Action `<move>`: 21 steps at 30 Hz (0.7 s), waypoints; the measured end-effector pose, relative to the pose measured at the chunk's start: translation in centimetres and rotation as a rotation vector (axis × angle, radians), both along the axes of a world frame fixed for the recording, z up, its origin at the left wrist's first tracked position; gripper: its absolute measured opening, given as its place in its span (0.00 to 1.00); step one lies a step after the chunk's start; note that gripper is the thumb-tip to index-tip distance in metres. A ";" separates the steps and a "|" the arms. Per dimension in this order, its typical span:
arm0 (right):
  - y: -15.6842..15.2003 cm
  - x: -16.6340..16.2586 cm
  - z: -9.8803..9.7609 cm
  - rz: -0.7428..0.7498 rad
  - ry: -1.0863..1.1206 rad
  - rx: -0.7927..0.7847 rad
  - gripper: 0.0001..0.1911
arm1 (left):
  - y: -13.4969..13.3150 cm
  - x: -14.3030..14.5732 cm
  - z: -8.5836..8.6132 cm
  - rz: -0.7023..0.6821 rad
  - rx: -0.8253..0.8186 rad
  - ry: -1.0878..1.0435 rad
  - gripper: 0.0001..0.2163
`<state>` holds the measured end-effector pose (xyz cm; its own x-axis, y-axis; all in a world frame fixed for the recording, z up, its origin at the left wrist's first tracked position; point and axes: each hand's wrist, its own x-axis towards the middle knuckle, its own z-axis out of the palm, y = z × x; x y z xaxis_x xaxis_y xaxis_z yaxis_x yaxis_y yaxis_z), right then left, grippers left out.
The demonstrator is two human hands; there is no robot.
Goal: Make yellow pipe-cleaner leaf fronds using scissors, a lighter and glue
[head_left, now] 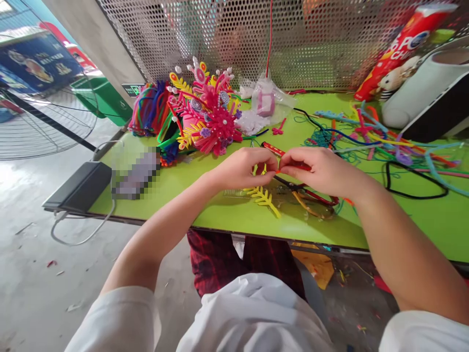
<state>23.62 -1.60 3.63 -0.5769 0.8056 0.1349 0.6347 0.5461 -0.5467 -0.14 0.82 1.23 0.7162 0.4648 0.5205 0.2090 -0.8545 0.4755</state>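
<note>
Over the front middle of the green table, my left hand point(252, 166) and my right hand point(318, 168) meet fingertip to fingertip. Both are closed in a pinch on a thin orange pipe cleaner point(277, 171), mostly covered by the fingers. Scissors point(293, 186) lie just below the right hand, beside a yellow leaf-shaped pipe cleaner piece point(264, 198). A clear ruler point(234, 193) is partly under that leaf. Behind the fingers lies a red stick-shaped item point(271, 148), partly hidden. A pink and yellow pipe cleaner bouquet point(210, 112) stands beyond my left hand.
Bundled pipe cleaners point(146, 110) stand at the back left, near a blurred-out flat item point(137, 176) and a dark box with a cable point(82, 188). Loose pipe cleaners point(388, 142) tangle on the right. A red chip can point(399, 54) leans against the perforated metal panel point(205, 29).
</note>
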 end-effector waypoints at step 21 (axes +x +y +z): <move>0.0 -0.6 -0.7 -0.054 0.302 -0.241 0.17 | -0.3 -0.4 0.2 0.102 0.332 0.040 0.04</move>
<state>23.06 -1.62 2.91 -0.4963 0.8629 0.0956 0.4499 0.3498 -0.8217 -0.53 0.48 1.44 0.6976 0.3456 0.6276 0.3145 -0.9348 0.1652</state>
